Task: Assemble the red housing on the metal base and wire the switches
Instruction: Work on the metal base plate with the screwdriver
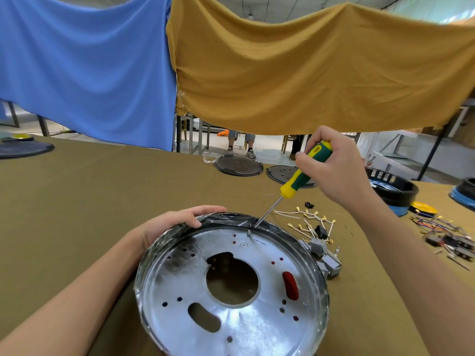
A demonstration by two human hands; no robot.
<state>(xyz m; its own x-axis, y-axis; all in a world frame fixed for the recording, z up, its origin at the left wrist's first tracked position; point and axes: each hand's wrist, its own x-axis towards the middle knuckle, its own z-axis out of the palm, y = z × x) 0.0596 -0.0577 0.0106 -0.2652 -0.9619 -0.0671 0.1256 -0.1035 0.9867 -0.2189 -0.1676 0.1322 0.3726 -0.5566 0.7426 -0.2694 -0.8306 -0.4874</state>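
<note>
A round shiny metal base [180, 286] lies in front of me with a large centre hole and several small holes; red housing [291, 285] shows through a slot on its right side. My left hand [174, 223] grips the base's far left rim, which is wrapped in clear film. My right hand [331, 163] holds a yellow and green screwdriver [299, 177] whose tip sits on a screw [248, 232] at the far rim. White wires with brass terminals [308, 222] and grey switches [325, 258] lie just right of the base.
The table is covered in brown cloth [90, 201]. More wires and switch parts [449, 240] lie at the right. Dark round plates [239, 166] and black housings [393, 191] stand at the far edge. Blue and mustard cloths hang behind; a person's legs show beyond them.
</note>
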